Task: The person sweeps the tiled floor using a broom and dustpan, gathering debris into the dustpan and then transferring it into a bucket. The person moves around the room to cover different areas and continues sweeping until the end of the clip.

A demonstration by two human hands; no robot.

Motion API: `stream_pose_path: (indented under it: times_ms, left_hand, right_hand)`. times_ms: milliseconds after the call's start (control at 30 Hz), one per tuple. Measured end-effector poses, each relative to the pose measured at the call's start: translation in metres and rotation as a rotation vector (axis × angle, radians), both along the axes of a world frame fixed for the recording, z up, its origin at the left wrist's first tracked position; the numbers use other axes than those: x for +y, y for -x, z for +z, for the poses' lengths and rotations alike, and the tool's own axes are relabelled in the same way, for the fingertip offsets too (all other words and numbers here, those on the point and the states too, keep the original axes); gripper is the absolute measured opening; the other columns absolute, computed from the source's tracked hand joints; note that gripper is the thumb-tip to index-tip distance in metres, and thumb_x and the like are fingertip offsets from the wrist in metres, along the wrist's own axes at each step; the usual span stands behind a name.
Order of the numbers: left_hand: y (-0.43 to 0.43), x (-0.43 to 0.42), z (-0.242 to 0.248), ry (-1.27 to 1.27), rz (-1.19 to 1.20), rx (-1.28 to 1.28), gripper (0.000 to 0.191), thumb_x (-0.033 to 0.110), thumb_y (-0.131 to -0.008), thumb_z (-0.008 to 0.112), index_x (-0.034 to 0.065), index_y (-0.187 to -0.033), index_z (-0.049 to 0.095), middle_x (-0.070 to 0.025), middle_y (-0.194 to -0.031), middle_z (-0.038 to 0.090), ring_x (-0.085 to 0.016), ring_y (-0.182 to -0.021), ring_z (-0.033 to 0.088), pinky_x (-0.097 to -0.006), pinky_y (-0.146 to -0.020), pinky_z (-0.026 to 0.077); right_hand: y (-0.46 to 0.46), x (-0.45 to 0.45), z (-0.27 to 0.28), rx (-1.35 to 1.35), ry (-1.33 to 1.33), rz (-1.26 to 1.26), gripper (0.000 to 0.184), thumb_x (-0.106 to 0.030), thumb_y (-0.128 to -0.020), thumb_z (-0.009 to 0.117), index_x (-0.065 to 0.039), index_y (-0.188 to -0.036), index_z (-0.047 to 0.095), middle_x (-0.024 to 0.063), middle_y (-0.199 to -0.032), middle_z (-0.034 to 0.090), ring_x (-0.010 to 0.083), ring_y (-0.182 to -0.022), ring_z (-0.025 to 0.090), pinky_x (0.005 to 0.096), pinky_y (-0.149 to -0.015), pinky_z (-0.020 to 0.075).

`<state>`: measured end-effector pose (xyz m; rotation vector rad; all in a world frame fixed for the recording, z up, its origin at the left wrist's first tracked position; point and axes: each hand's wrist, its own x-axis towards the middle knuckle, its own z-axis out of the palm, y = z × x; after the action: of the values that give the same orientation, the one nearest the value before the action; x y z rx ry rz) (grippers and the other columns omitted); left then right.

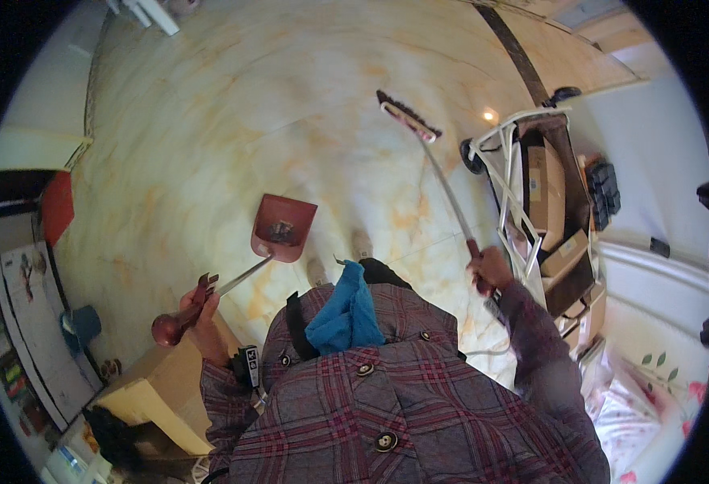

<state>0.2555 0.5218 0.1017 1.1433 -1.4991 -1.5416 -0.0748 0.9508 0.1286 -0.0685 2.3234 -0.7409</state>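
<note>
My left hand (pixel 208 314) grips the dark red upper end of a long-handled dustpan (pixel 293 212). Its red pan lies before my feet, to the left, with a small heap of dark debris (pixel 282 231) inside. Out to the right, my right hand (pixel 492 270) is closed around the red grip of a broom with a metal stick (pixel 448 184). The broom's dark-bristled head (pixel 410 118) is farther forward, at or just above the marbled floor (pixel 209 121). A blue cloth (pixel 347 314) hangs at the front of my plaid shirt.
On the right stands a wheeled folding cart (pixel 521 230) loaded with cardboard boxes (pixel 545 187). An open cardboard box (pixel 161 387) sits close by my left arm. A shelf unit or cabinet (pixel 46 333) lines the left side. White furniture legs (pixel 155 15) show at the far left.
</note>
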Motion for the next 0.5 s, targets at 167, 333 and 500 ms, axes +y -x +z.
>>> stream_pose_path:
  times_ms: [167, 333, 500]
  left_hand:
    - [0.001, 0.007, 0.006, -0.062, 0.077, 0.015, 0.026, 0.003, -0.07, 0.064, 0.0012, -0.095, 0.055, -0.0044, -0.095, 0.055, -0.016, -0.091, 0.051, -0.0299, -0.086, 0.038]
    - [0.029, 0.016, 0.031, -0.087, 0.167, -0.052, 0.026, 0.004, -0.069, 0.064, 0.0026, -0.093, 0.055, -0.0059, -0.094, 0.055, -0.018, -0.091, 0.051, -0.0298, -0.086, 0.038]
    - [0.044, 0.041, 0.043, -0.088, 0.268, -0.098, 0.026, 0.005, -0.068, 0.064, 0.0018, -0.092, 0.055, -0.0066, -0.092, 0.056, -0.018, -0.089, 0.052, -0.0305, -0.085, 0.038]
  right_hand:
    - [0.12, -0.063, -0.011, 0.048, 0.018, 0.05, 0.02, -0.004, -0.064, 0.065, 0.006, -0.052, 0.053, 0.012, -0.048, 0.053, 0.0211, -0.039, 0.056, 0.0326, -0.032, 0.0417]
    - [0.227, -0.113, -0.027, 0.015, 0.205, -0.009, 0.019, 0.0, -0.062, 0.065, 0.007, -0.05, 0.052, 0.0136, -0.048, 0.053, 0.0235, -0.039, 0.056, 0.0342, -0.034, 0.0442]
    - [0.285, -0.139, -0.065, 0.017, 0.069, 0.084, 0.024, -0.011, -0.055, 0.067, 0.007, -0.06, 0.052, 0.0169, -0.055, 0.056, 0.0256, -0.045, 0.058, 0.0379, -0.041, 0.045]
